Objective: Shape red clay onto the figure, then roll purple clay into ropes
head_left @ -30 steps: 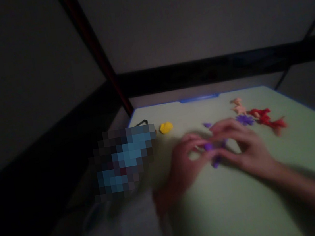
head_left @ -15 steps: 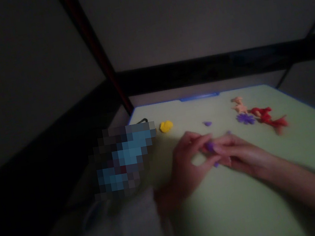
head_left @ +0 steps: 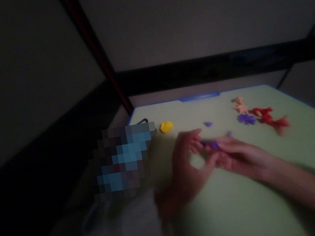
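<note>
Between the fingertips of my right hand (head_left: 247, 157) is a small purple lump of modelling clay (head_left: 214, 145), pinched by the thumb and fingers. My left hand (head_left: 186, 167) is beside it on the left, its thumb and fingers spread apart in a loose curve. The left thumb tip meets the right fingers, and the other left fingertips are close to the lump. A small purple piece (head_left: 208, 124) lies just beyond the hands, and another purple bit (head_left: 229, 134) shows behind my right hand. Blur hides the lump's exact shape.
A pale green table (head_left: 230, 210) with a blue rim lies under my hands. Yellow clay (head_left: 166, 127) sits at the back left. At the right are a purple flower shape (head_left: 246, 119), a peach figure (head_left: 239, 106) and red pieces (head_left: 266, 116). A pixelated blue item (head_left: 131, 150) is on the left.
My right hand has turned and closed around the purple lump, which has shifted slightly right. My left fingers have come away from it and spread.
</note>
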Demonstrator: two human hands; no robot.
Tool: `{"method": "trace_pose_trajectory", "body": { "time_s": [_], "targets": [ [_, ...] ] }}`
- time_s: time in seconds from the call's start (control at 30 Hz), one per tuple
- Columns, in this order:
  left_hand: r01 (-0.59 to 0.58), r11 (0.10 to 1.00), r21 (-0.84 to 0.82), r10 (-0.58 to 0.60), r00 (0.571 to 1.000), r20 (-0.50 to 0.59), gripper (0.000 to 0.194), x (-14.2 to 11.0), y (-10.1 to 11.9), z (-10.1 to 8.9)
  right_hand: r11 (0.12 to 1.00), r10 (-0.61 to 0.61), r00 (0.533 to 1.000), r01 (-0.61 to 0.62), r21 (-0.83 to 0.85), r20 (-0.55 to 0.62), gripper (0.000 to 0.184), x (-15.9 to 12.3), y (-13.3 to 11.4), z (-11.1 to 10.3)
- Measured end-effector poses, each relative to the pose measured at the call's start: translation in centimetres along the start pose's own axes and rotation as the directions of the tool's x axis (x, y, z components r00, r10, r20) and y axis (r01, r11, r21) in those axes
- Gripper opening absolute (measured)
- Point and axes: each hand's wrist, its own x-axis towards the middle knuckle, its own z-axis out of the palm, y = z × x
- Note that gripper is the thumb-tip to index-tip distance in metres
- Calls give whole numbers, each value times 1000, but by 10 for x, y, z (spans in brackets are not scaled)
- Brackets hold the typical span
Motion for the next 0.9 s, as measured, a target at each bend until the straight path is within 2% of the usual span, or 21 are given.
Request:
{"method": "trace_pose_trajectory", "body": {
  "time_s": [0.17,0.27,0.33,0.47,0.57,0.73,0.83,0.9],
  "targets": [
    [-87,996,26,84,993,84,36,0,-2,-1,999,4,1000,-3,-52,29,20,-1,1,4],
    [-82,996,24,79,991,107,24,0,-4,0,997,19,999,-16,-71,37,24,0,2,4],
    [-66,997,26,63,994,93,21,0,-4,0,999,38,999,-37,-13,35,24,1,3,3],
    [-27,999,43,27,1000,7,17,1,-2,-3,973,89,996,-91,213,22,20,2,2,1],
    [-20,999,34,21,1000,-14,18,1,-2,-4,956,103,995,-104,273,16,20,1,1,1],
    [-26,998,61,23,999,43,19,-2,-6,-4,993,64,997,-58,107,-49,21,-2,2,5],
    [-26,998,49,22,997,71,20,-2,-4,-3,1000,27,999,-27,-11,-27,15,-3,2,6],
    [-24,999,21,23,997,77,28,-1,-1,-2,999,15,1000,-16,-30,-15,12,-3,3,5]
  ]
}}
